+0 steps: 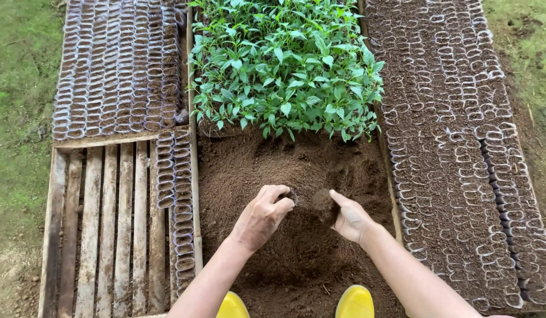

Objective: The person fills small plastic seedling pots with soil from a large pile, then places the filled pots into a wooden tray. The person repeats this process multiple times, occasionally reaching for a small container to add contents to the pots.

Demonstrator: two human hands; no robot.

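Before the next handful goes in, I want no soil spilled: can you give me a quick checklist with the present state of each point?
1. Left hand grips a small pot, only partly visible: ok.
2. Right hand carries a clump of soil: ok.
3. Clump close beside the pot's mouth: ok.
4. Both hands over the loose soil bed, so spills land there: ok.
5. How full the pot is: cannot tell, the fingers hide it.
6. Free slat space in the wooden tray at the left: ok.
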